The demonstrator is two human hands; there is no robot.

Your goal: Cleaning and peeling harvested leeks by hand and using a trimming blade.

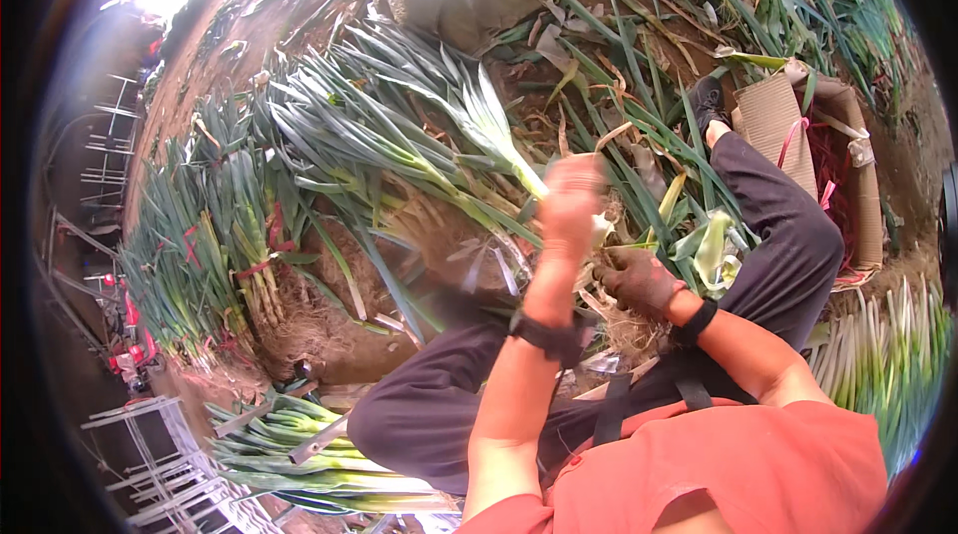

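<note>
Coral shirt [718, 464] nearest, below both hands. Left hand [576, 185], blurred, clenched round the pale shank of a leek [502, 138]; leaves fan up and left of the fist, white end just below it. Right hand [637, 279], dark-gloved, fingers curled just beside that end; whether it grips anything, cannot tell. Loose leeks [369, 135] left of the left hand. Advice: hold shank firmly without crushing, steady the white end, keep leaves unbent.
</note>
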